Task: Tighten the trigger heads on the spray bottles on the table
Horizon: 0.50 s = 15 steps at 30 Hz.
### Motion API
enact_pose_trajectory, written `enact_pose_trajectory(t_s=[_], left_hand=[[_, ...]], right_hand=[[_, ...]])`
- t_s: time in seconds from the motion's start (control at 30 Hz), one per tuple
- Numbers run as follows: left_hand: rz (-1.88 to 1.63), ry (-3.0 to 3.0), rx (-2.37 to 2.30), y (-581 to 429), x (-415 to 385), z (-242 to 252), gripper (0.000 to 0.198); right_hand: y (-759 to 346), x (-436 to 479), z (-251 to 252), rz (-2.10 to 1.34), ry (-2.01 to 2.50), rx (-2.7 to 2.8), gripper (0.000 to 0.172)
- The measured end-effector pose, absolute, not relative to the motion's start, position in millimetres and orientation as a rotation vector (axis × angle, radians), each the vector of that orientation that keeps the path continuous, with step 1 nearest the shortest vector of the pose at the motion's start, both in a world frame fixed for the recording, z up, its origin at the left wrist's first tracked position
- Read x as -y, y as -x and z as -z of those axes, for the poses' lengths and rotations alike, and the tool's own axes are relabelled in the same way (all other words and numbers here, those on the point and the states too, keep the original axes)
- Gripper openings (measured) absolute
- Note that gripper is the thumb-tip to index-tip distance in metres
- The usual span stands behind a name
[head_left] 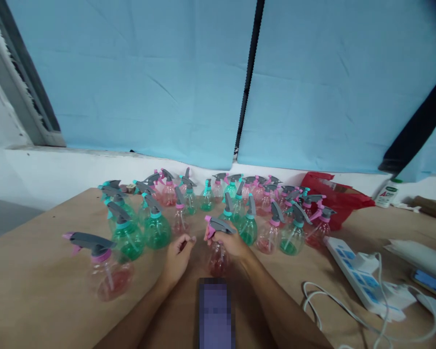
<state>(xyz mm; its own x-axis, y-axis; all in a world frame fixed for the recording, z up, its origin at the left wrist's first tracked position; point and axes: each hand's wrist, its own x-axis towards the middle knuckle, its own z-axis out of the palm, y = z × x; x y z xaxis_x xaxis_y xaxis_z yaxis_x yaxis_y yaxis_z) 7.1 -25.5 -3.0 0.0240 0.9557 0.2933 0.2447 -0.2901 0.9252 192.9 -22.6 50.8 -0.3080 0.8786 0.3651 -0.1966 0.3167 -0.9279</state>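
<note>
My right hand is wrapped round the neck of a spray bottle with a clear pink body and a grey and pink trigger head. The bottle stands nearly upright in front of me, its nozzle pointing left. Just left of it, my left hand is curled into a loose fist, with nothing visible in it. Farther left, a single pink spray bottle leans a little. Behind my hands stand several green spray bottles and pink ones, some holding a little liquid.
A phone with a blurred screen lies at the near edge. To the right are a white power strip with plugs and looping cables, and another phone. A red plastic bag and white bottle stand by the wall.
</note>
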Motion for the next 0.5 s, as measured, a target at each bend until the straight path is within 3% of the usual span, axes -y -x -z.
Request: enact_pose_trajectory(t_s=[0.5], left_hand=[[-1.297, -1.618, -1.219, -6.7, 23.4, 7.8, 0.041]], right_hand=[[-191.6, 23.6, -51.7, -1.173, 0.681, 1.556, 0.024]])
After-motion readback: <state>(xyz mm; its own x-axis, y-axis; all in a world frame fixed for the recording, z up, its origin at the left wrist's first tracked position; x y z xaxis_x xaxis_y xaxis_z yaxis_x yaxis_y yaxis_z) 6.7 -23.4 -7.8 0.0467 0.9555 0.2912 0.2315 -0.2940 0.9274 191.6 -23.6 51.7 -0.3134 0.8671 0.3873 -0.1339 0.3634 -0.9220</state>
